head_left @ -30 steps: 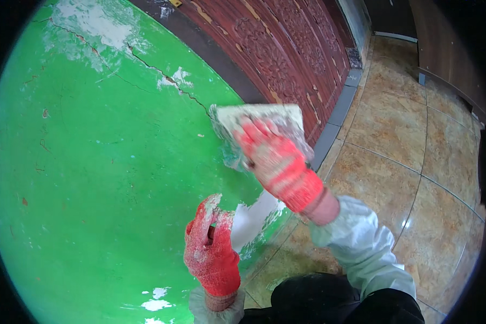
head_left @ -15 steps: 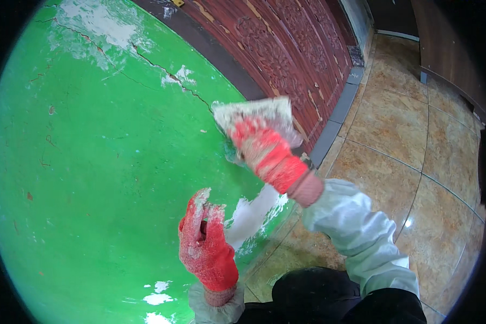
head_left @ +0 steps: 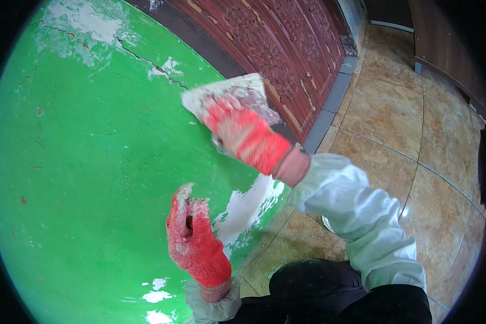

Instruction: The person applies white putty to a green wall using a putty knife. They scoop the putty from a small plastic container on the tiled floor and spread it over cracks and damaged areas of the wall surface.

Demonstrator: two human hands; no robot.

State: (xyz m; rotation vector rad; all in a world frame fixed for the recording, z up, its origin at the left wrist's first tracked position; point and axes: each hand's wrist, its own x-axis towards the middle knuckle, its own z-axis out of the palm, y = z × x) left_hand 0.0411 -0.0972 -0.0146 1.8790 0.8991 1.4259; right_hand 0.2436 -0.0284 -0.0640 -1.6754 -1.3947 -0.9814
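Note:
My right hand [head_left: 243,132], in a red coated glove streaked with white paste, grips a crumpled, partly clear plastic bag [head_left: 251,89] smeared white. The bag lies against the green wall [head_left: 113,178] at the lower end of a dark crack [head_left: 146,62], beside the dark door frame. Motion blurs the hand and bag slightly. My left hand [head_left: 197,237], gloved in red with white paste on the fingertips, is raised before the wall. Its fingers are half bent, with a gap between them and no object visible. A smooth white patch [head_left: 245,210] shows just right of it.
A carved, dark red wooden door [head_left: 281,54] with chipped paint stands at the upper right. Grey edging [head_left: 323,121] borders the brown tiled floor [head_left: 380,116]. Brown wooden furniture [head_left: 448,48] is at the far right. More white patches [head_left: 94,24] mark the wall's upper left.
My right hand has moved up and left with the bag, toward the crack. My left hand shifts slightly left and keeps its half-bent shape. The whole view has shifted a little.

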